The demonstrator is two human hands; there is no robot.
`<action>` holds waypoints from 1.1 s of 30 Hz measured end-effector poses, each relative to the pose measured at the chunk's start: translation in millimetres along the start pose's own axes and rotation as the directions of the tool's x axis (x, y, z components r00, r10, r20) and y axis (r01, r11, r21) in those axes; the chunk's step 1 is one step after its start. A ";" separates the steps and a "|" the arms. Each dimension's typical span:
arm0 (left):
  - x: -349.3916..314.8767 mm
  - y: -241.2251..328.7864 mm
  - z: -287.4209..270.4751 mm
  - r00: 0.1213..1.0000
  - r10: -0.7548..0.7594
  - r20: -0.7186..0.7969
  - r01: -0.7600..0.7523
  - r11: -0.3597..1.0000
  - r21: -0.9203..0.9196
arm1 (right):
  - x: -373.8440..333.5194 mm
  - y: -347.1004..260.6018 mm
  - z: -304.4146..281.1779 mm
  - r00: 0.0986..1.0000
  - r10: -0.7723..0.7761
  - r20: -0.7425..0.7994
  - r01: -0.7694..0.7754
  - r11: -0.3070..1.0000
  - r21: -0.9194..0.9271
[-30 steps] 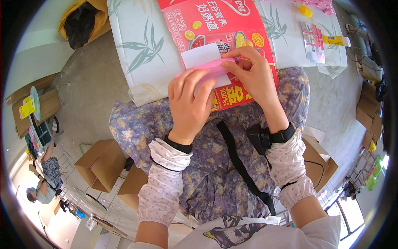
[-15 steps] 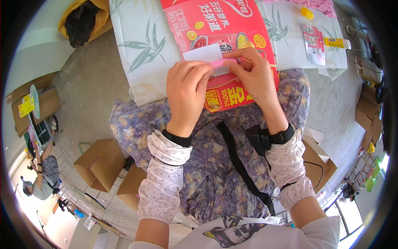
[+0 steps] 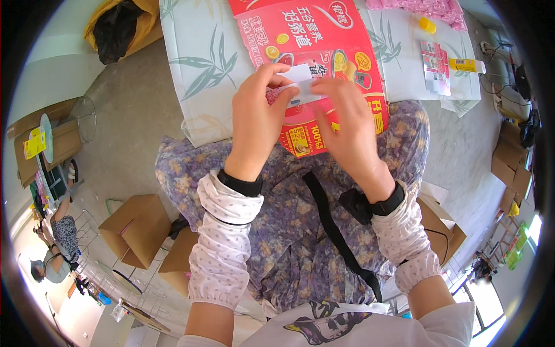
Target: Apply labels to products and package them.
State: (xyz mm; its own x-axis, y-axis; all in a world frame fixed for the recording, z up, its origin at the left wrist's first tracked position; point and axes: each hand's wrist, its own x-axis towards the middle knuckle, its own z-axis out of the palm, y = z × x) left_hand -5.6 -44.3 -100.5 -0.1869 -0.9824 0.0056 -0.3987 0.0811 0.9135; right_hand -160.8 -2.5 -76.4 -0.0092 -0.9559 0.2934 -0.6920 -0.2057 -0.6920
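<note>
A small folded piece of white paper is pinched between the thumb and fingers of my left hand. Its lower part looks greyish, with a small dark mark near the thumb. My right hand is smeared by motion at the paper's right end. Its thumb stands apart from the index finger, and nothing shows between them; whether the fingertips touch the paper cannot be made out. Beneath both hands lies a red printed cardboard sheet, reaching over the table's near edge towards my lap.
A leaf-patterned cloth covers the table. On its right are printed card pieces, a yellow-and-white bottle, a yellow cap and pink wrapped items. Cardboard boxes stand beside me. A person sits far left.
My right hand has come away from its pinch on the paper, its thumb dropping down and right. My left hand keeps hold, and the pink strip between the hands no longer shows.
</note>
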 end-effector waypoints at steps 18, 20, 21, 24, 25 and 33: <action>-52.0 14.8 8.0 0.971 0.217 0.105 -0.240 0.901 0.362 | 42.6 29.1 12.2 0.837 -0.348 0.423 0.453 0.873 -0.179; -50.1 12.4 15.2 0.972 0.216 0.093 -0.235 0.896 0.376 | 51.5 36.4 11.7 0.795 -0.414 0.442 0.523 0.838 -0.156; -48.6 12.2 17.2 0.974 0.213 0.083 -0.228 0.891 0.394 | 62.4 42.0 11.7 0.795 -0.417 0.441 0.526 0.836 -0.158; -47.9 16.1 16.3 0.982 0.171 0.081 -0.189 0.891 0.412 | 94.1 38.7 5.2 0.753 -0.441 0.488 0.601 0.763 -0.238; -48.5 17.7 14.8 0.981 0.176 0.076 -0.191 0.890 0.414 | 103.3 28.7 1.6 0.858 -0.353 0.374 0.419 0.901 -0.110; -83.8 93.0 -47.0 0.947 -0.108 0.301 0.313 0.511 -0.800 | 44.8 -62.7 -48.6 0.940 -0.319 0.123 0.312 0.947 0.079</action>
State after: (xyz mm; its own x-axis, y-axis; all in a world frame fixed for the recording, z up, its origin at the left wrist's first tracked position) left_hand 15.1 37.6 3.1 -0.4046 -0.8887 -0.2157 0.4562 -0.4005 0.7946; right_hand -152.9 -22.2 12.3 0.3011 -0.8582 0.4157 -0.6012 -0.5093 -0.6158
